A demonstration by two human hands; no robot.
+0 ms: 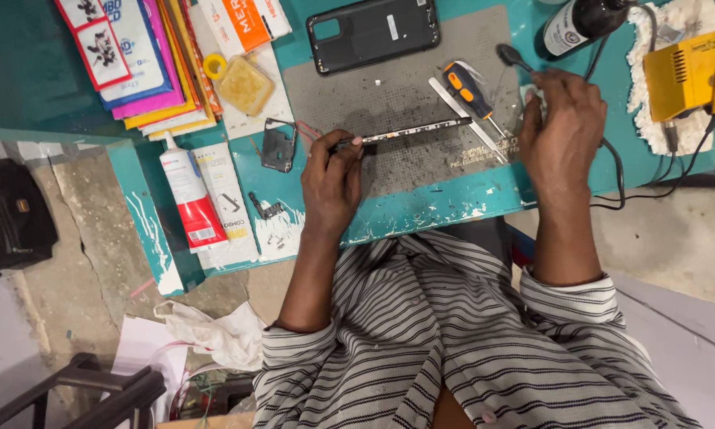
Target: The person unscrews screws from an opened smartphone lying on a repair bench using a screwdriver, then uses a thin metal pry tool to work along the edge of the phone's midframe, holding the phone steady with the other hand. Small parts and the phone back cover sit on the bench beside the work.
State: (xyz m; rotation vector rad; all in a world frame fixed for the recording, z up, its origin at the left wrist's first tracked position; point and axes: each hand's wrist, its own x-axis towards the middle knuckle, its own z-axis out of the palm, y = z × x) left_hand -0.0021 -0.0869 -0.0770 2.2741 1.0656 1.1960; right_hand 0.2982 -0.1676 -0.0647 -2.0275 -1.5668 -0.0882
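My left hand (331,181) grips the near end of a thin phone body (409,132), which stands on its long edge over a grey work mat (405,95) on the teal bench (484,195). Thumb and fingers pinch its left end. My right hand (561,127) is raised over the right side of the mat, its fingers closed on a black corded tool (508,55) whose dark tip points up and left. The tool's cable trails down past the wrist. The two hands are apart, with the phone body between them.
A black phone back cover (373,32) lies at the mat's far edge. An orange-and-blue screwdriver (467,86) and a white pry stick (462,119) rest on the mat. A white-and-red glue tube (187,193), a small black part (279,146), a yellow station (685,71) and a dark bottle (581,22) stand around.
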